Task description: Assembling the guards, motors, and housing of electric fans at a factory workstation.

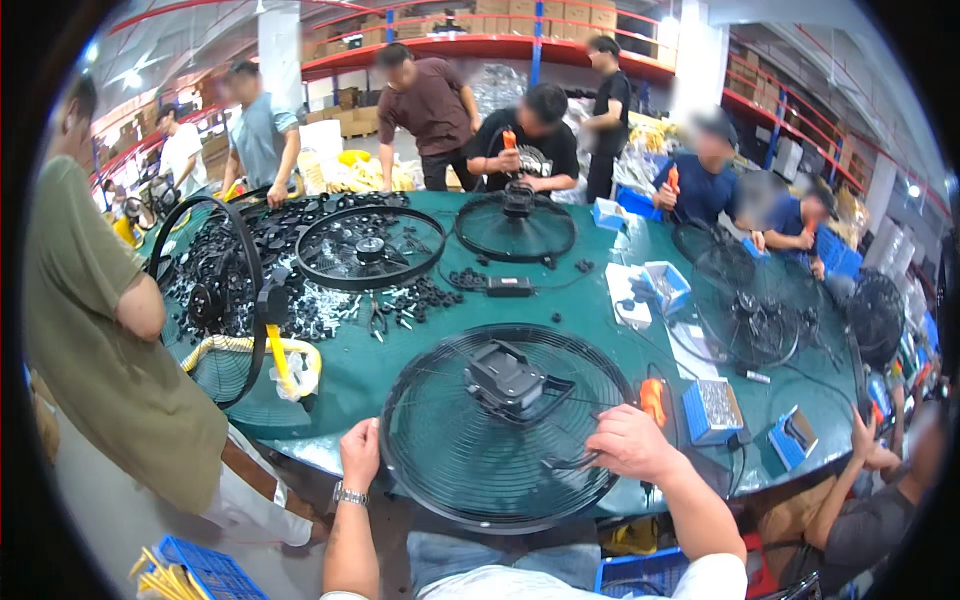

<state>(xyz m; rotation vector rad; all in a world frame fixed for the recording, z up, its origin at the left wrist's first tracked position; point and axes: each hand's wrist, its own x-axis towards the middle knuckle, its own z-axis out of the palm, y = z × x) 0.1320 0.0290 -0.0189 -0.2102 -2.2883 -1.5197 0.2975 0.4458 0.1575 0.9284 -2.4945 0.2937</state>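
Observation:
A round black wire fan guard [440,480] lies flat in front of me, partly over the table's near edge. A black motor housing [507,378] sits at its middle, with a black bracket-like piece on its right side. My left hand [360,452] is closed at the guard's left rim; its fingertips are turned away, so I cannot see what they grip. My right hand [632,445], over the guard's right side, pinches a dark cable [570,462] whose end lies across the wires. An orange-handled power screwdriver [653,400] rests just beyond my right hand.
Blue boxes of screws [711,412] and small parts stand right on the green table [400,340]. Loose black parts [240,250] pile up at the left. Several people work around the table on other fan guards [370,248]. A person in olive [110,330] stands close at left.

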